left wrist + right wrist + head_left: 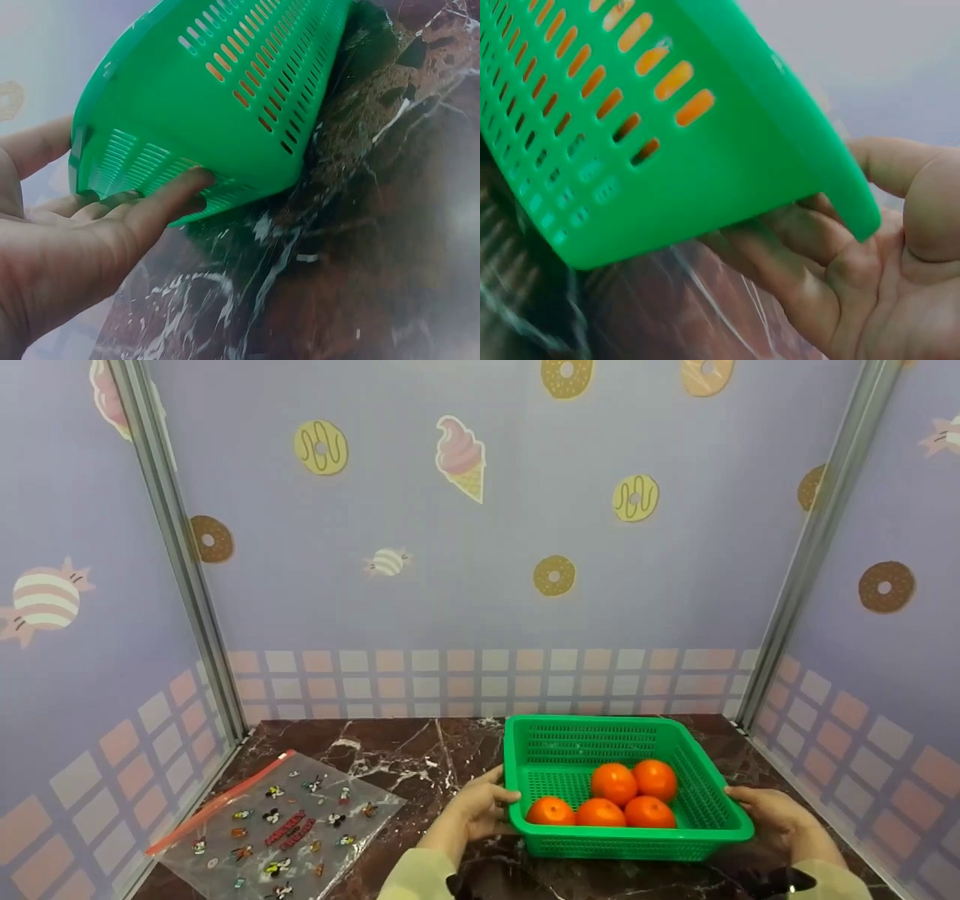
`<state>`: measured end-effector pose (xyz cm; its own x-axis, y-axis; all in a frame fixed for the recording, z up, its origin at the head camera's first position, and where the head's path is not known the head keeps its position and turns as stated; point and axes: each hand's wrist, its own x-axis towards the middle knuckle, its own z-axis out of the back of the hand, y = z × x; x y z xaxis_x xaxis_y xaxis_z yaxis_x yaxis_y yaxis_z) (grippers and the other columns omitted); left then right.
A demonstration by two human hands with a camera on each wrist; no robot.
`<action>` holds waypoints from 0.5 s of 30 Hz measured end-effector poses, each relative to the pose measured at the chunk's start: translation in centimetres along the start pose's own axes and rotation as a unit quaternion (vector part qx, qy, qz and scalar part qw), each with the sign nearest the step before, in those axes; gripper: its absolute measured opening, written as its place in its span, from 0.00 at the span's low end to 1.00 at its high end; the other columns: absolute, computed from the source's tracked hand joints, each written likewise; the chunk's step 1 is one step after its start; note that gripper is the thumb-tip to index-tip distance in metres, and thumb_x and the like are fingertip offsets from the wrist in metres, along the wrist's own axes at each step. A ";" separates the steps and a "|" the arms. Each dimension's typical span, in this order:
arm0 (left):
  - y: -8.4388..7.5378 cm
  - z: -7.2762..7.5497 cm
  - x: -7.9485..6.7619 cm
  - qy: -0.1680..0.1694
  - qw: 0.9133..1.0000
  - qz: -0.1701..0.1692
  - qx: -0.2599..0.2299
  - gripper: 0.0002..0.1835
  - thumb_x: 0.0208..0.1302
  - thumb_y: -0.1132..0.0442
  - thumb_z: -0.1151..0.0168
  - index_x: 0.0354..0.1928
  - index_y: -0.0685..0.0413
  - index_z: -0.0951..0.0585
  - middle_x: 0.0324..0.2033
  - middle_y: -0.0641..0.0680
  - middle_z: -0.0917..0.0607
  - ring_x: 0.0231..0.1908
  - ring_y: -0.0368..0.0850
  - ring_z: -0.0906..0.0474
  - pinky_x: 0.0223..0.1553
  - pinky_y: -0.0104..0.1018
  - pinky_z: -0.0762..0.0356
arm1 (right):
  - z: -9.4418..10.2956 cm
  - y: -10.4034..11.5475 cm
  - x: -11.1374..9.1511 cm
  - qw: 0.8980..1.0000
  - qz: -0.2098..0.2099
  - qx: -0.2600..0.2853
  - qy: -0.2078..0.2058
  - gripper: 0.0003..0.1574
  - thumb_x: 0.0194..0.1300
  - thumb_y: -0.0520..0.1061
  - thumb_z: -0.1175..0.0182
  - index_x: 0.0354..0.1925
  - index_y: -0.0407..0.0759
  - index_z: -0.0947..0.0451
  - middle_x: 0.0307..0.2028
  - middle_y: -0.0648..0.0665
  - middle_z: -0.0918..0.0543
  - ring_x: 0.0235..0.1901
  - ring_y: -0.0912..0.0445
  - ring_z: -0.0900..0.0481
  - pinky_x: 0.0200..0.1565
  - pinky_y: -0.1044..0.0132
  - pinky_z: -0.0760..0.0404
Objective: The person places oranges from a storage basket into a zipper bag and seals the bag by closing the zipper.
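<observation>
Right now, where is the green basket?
In the head view, the green basket is right of centre, held between the left hand and right hand, with the clear bag to its left.

Between the left hand (478,805) and the right hand (776,816), the front wall of the green basket (615,847) is hiding the undersides of the three nearest oranges (601,812). Left of the left hand, the clear bag (304,801) is running past the head view's bottom edge, its red lettering (288,826) blurring. Both wrist views are cropping the basket beyond the fingers.
</observation>
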<state>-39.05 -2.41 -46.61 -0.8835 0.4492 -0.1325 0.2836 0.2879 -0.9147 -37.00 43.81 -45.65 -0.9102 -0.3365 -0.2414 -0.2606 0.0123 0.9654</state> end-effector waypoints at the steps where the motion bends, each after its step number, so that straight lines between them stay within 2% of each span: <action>1: 0.0 0.3 -0.3 0.000 1.000 0.000 -0.003 0.43 0.59 0.71 0.43 0.73 0.48 0.51 0.62 0.69 0.35 0.52 0.66 0.25 0.48 0.64 0.29 | -0.5 -0.1 0.1 1.000 0.004 0.001 -0.010 0.23 0.73 0.47 0.56 0.53 0.32 0.27 0.46 0.47 0.18 0.47 0.52 0.20 0.51 0.55 0.23; 6: 0.0 1.8 -1.5 -0.007 1.000 0.000 -0.008 0.43 0.59 0.69 0.43 0.73 0.49 0.52 0.61 0.70 0.34 0.51 0.64 0.24 0.48 0.62 0.28 | -2.5 -0.7 0.5 0.999 0.005 -0.019 -0.038 0.26 0.72 0.50 0.54 0.54 0.30 0.29 0.44 0.45 0.17 0.45 0.52 0.18 0.49 0.54 0.22; 11: 0.0 3.3 -2.9 -0.009 1.000 0.003 -0.006 0.43 0.60 0.66 0.42 0.73 0.52 0.52 0.62 0.68 0.34 0.51 0.62 0.24 0.49 0.59 0.27 | -4.5 -0.9 0.8 0.998 0.005 -0.013 -0.055 0.34 0.71 0.51 0.53 0.61 0.24 0.40 0.42 0.44 0.17 0.43 0.50 0.18 0.48 0.53 0.22; 15: -0.1 4.3 -4.3 -0.016 1.000 0.006 0.001 0.42 0.61 0.63 0.42 0.73 0.53 0.51 0.63 0.68 0.35 0.51 0.59 0.23 0.49 0.55 0.26 | -5.9 -1.1 1.0 0.999 0.009 0.024 -0.029 0.35 0.72 0.50 0.54 0.63 0.23 0.46 0.43 0.40 0.17 0.45 0.47 0.18 0.49 0.51 0.22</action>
<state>-36.89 -8.01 -47.58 -0.8918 0.4249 -0.1555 0.2934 0.2813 -0.9137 -35.75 37.85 -46.41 -0.9314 -0.2814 -0.2307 -0.2579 0.0634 0.9641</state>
